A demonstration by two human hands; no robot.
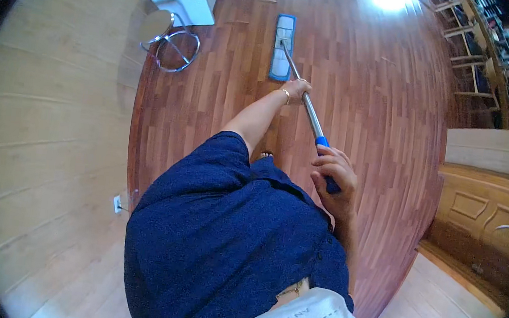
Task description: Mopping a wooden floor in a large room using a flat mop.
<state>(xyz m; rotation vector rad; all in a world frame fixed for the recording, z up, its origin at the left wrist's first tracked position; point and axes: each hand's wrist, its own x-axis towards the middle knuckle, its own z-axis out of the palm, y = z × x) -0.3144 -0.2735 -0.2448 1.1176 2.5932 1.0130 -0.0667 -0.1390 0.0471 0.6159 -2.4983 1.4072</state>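
A flat mop lies with its blue-edged, pale rectangular head (282,62) on the wooden floor ahead of me. From the head a silver pole (313,112) slants back toward my right side and ends in a blue grip (322,141). My left hand (297,91), with a bracelet at the wrist, is closed round the pole partway down. Farther up, the fingers of my right hand (338,177) curl over the blue grip near its end, covering part of it.
A round stool (179,52) with a chrome base stands by the left wall (53,125), beside a white box-like unit (187,3). Along the right are chairs (474,79), a long table and a carved wooden door (479,207). A socket (117,203) sits low on the left wall.
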